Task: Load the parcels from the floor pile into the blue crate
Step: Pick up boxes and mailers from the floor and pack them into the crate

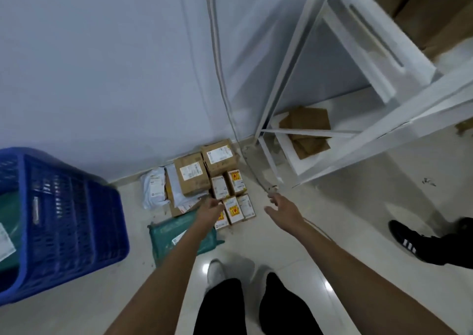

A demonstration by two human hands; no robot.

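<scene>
A pile of parcels lies on the floor against the wall: two larger cardboard boxes [192,173] [219,156], several small boxes with yellow-red labels [233,209], white poly bags [154,190] and a green poly bag [179,235]. The blue crate [74,219] stands at the left, with a green parcel inside. My left hand [210,210] reaches over the small boxes, fingers at one of them; whether it grips is unclear. To the right of the pile, my right hand [281,208] hovers open, holding nothing.
A white metal shelf rack [332,119] stands at the right with flat cardboard [307,130] on its bottom level. A cable [225,99] runs down the wall to the floor. Another person's black shoe [414,240] is at the far right. My own feet are below.
</scene>
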